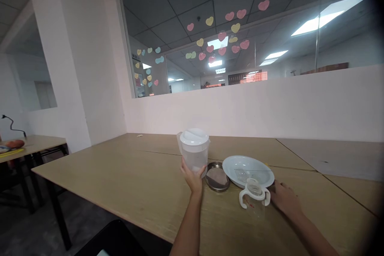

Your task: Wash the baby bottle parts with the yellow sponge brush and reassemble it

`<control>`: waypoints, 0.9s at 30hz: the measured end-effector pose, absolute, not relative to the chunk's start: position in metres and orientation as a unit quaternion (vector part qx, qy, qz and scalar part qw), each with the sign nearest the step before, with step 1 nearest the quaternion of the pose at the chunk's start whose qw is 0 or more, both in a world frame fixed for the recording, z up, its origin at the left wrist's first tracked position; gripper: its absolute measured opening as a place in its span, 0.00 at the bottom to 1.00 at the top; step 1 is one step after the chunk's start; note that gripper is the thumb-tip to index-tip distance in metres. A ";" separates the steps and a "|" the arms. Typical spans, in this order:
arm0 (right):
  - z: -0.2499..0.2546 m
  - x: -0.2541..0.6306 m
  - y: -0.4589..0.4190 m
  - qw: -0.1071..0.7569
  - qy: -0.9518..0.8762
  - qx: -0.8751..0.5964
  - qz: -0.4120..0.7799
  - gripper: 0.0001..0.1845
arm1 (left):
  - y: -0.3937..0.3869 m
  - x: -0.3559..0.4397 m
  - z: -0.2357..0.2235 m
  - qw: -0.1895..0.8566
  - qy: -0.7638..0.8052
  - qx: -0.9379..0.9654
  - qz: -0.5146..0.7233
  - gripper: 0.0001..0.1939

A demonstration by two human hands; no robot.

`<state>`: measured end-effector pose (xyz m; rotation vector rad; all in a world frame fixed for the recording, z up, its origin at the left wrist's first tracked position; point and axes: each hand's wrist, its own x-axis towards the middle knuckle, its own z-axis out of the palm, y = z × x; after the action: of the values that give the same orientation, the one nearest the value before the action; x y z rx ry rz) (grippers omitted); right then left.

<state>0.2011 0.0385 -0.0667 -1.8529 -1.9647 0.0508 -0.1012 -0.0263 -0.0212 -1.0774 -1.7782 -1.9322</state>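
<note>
A translucent white pitcher (195,152) with a lid stands upright on the wooden table. My left hand (193,176) is closed around its lower front, the thumb on the right side. At the right edge of a pale plate (231,168) rests my right hand (286,198), low over the table. Its fingers look loosely bent and apart, with nothing visible in them; whether they touch the rim is unclear. Just left of that hand, in front of the plate, is a clear bottle with a white two-handled collar (254,192). Between pitcher and plate lies a round metal dish (217,178).
The wooden table (120,172) reaches back to a white wall (240,116) below a window with heart stickers. A dark chair (114,240) stands at the near edge. A second table (45,142) with a reddish object (15,144) is at far left.
</note>
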 end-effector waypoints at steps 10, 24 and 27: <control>-0.053 0.197 0.029 0.171 -0.714 -0.678 0.036 0.22 | -0.023 -0.105 -0.026 0.164 -0.641 -0.334 -0.672 0.50; -0.058 0.197 0.032 0.183 -0.720 -0.669 0.029 0.23 | -0.016 -0.114 -0.038 0.183 -0.643 -0.304 -0.679 0.48; -0.057 0.197 0.032 0.185 -0.718 -0.670 0.031 0.23 | -0.015 -0.116 -0.039 0.185 -0.647 -0.305 -0.674 0.48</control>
<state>0.1970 0.0322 -0.0573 -1.8877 -2.0234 0.0875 -0.1163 -0.0155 -0.0390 -0.8607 -1.8222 -1.8984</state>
